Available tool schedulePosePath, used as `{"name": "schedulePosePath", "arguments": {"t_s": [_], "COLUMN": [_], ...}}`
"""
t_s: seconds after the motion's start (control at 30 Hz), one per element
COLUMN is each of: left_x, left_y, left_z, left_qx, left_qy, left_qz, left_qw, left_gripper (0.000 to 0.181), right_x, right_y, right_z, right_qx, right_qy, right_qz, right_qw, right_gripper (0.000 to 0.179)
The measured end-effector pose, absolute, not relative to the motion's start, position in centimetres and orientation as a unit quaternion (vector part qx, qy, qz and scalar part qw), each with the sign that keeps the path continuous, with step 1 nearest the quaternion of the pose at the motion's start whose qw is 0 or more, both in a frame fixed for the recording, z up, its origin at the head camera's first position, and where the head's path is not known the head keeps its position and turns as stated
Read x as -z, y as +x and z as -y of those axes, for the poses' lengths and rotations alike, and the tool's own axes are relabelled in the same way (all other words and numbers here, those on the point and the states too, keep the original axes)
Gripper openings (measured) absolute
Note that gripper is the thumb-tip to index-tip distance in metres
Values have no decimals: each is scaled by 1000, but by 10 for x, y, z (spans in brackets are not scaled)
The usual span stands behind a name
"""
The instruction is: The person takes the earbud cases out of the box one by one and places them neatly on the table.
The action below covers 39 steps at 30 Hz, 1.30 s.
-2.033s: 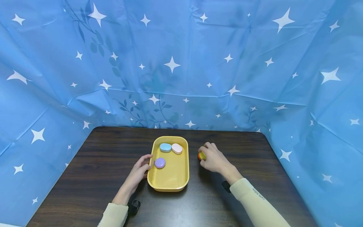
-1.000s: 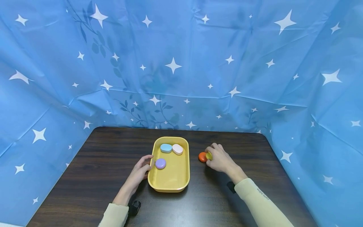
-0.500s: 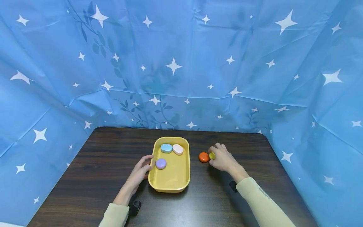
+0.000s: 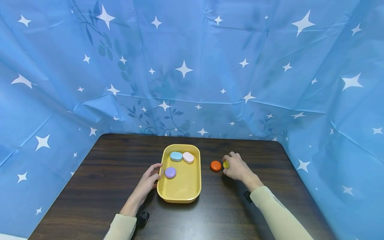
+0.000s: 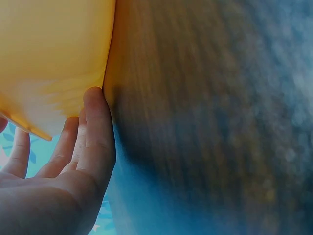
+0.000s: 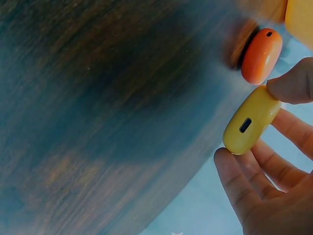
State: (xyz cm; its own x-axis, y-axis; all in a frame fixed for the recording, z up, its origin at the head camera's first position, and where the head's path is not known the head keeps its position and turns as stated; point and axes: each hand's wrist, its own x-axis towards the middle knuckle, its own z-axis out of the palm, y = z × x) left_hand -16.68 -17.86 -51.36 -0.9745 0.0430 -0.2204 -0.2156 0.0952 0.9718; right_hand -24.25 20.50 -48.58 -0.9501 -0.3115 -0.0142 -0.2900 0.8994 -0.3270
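Observation:
A glossy yellow pebble-shaped case with a small dark port, like an earbud case (image 6: pixel 252 120), is pinched between the thumb and fingertips of my right hand (image 4: pixel 238 167). Just left of it on the table lies a matching orange case (image 4: pixel 215 166), its port facing the right wrist view. My left hand (image 4: pixel 146 180) touches the left side of the yellow tray (image 4: pixel 178 200); its extended fingers (image 5: pixel 98 122) rest against the wall and reach to the rim. Inside the tray are a blue case (image 4: pixel 176 156), a pink case (image 4: pixel 188 157) and a purple case (image 4: pixel 170 172).
The dark wood-grain table (image 4: pixel 117 156) has its far edge just beyond the tray. A blue curtain with white stars (image 4: pixel 192 66) hangs behind and along both sides.
My right hand has moved right, carrying the yellow case away from the orange one, which now shows fully. My left hand and the tray stay in place.

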Motion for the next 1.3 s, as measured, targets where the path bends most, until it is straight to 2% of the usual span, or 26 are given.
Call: {"name": "schedulePosePath", "arguments": {"t_s": [0.4, 1.3], "left_x": [513, 515], "left_y": [-167, -167], "left_z": [179, 179], "left_qx": [-671, -667], "left_qy": [-62, -64], "left_qz": [-732, -736], "left_qw": [99, 98], "left_gripper": [52, 51], "right_x": [494, 502], "right_y": [-247, -246], "right_z": [-205, -204], "right_qx": [158, 147], "right_qy": [-147, -140], "right_qz": [-975, -978], "right_qw": [48, 45], "right_gripper": [36, 39]}}
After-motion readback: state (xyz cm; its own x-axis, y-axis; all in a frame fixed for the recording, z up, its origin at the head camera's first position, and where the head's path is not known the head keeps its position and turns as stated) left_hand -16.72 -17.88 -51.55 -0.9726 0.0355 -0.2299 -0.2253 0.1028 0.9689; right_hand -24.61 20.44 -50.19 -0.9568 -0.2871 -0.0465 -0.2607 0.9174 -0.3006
